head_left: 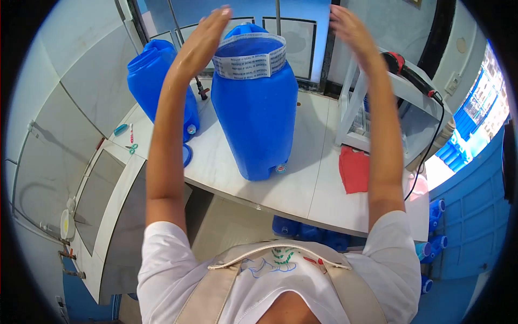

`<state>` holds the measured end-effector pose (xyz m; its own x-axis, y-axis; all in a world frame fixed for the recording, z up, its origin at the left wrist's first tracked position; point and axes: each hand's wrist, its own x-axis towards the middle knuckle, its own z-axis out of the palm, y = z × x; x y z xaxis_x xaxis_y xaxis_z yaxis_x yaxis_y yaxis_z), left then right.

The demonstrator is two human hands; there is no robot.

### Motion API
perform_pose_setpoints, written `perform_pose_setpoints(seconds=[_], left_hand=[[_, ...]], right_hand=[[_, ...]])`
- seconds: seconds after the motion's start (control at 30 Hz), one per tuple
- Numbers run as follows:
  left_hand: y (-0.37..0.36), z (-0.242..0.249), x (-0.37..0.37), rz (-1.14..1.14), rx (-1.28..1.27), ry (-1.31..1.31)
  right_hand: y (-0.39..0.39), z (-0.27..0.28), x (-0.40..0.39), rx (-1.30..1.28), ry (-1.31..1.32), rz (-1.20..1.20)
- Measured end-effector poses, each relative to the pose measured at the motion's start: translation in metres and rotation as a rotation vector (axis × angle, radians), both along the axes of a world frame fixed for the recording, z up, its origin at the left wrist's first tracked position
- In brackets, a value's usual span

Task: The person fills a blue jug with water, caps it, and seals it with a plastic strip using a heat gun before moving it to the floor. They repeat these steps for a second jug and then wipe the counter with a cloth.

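Blue container [253, 119]: standing on white counter [305, 146], twelve o'clock from wearer; printed seal band [243, 67] around mouth. Left hand [202, 46]: at container's eleven o'clock, fingers extended, nothing gripped; contact with band, cannot tell. Right hand [353, 33]: two o'clock, apart from container, fingers extended, grip empty, blurred. Second blue container [147, 86]: between nine and ten. Red cloth [353, 170]: four o'clock.

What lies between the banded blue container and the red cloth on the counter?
In the head view, only bare white countertop, crossed by a thin seam, lies between container and cloth.
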<state>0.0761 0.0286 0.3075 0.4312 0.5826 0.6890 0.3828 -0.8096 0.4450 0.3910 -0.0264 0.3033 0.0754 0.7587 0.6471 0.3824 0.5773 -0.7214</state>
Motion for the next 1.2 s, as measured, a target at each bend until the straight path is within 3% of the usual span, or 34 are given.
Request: perform_pose_setpoints(seconds=[0.03,0.1,0.17,0.23,0.27,0.33,0.43,0.57,0.67,0.77,0.83,0.87,0.93,0.97,1.03,1.1,1.2], left_hand=[[0.009,0.006,0.009,0.004,0.004,-0.001],[0.024,0.011,0.030,-0.015,0.087,0.408],[0.021,0.007,0.045,0.025,-0.028,0.547],[0.020,0.003,0.052,0.058,-0.142,0.685],[0.018,0.001,0.050,0.059,-0.168,0.636],[0.018,0.006,0.049,0.019,-0.258,0.553],[0.015,0.013,0.048,-0.017,-0.037,0.475],[0.001,0.005,0.054,0.023,-0.053,0.699],[-0.006,0.008,0.050,0.093,-0.054,0.612],[-0.005,0.004,0.049,0.072,-0.037,0.633],[-0.006,0.004,0.047,0.055,-0.063,0.692],[-0.005,0.009,0.043,0.034,-0.015,0.598],[-0.001,0.020,0.029,-0.052,-0.023,0.399],[-0.002,0.015,0.023,-0.059,-0.020,0.398],[-0.027,0.003,0.009,0.047,-0.001,0.012],[-0.042,-0.022,-0.001,0.118,0.122,-0.034],[-0.053,-0.064,0.004,0.242,-0.061,-0.189]], right_hand=[[-0.019,0.020,0.020,-0.012,-0.252,-0.311],[-0.024,0.016,0.100,0.090,-0.483,-0.728],[-0.027,0.016,0.179,-0.271,-0.840,-1.066],[-0.044,0.009,0.195,-0.629,-0.901,-1.056],[-0.048,0.005,0.200,-0.631,-0.898,-1.059],[-0.052,0.000,0.199,-0.907,-1.001,-0.914],[-0.037,-0.009,0.211,-0.826,-1.015,-1.023],[-0.033,-0.021,0.221,-0.708,-1.051,-1.128],[-0.046,-0.014,0.212,-0.674,-1.004,-1.100],[-0.064,-0.001,0.215,-0.615,-0.896,-1.153],[-0.090,0.012,0.203,-0.498,-0.586,-1.071],[-0.103,0.012,0.198,-0.502,-0.584,-1.078],[-0.133,0.006,0.183,-0.244,-0.063,-0.708],[-0.147,0.001,0.171,-0.243,-0.063,-0.716],[-0.175,-0.012,0.127,-0.060,0.345,-0.343],[-0.197,-0.031,0.076,-0.052,0.511,-0.201],[-0.216,-0.060,0.030,-0.161,0.617,0.061]])
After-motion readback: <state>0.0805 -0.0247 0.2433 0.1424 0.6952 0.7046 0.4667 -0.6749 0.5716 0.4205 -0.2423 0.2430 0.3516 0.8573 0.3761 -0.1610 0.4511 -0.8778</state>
